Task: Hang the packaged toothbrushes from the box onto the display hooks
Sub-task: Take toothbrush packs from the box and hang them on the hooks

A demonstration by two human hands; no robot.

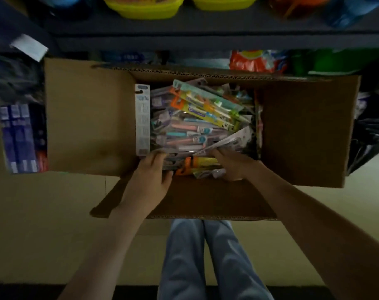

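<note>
An open cardboard box (88,118) stands on the floor in front of me, its flaps spread left, right and toward me. Inside lies a heap of packaged toothbrushes (197,120) in clear and coloured blister packs. My left hand (150,178) grips the near edge of a stack of packs at the box's near left. My right hand (231,164) reaches in at the near right, fingers curled round a pale grey pack. A tall white pack (142,120) stands upright against the left inner wall. No display hooks are in view.
Dark shelving (184,29) runs above the box with yellow tubs (144,7) on top and bagged goods (255,60) below. Boxed products (19,137) stand at the left. My legs in blue jeans (205,256) are below the box on a pale floor.
</note>
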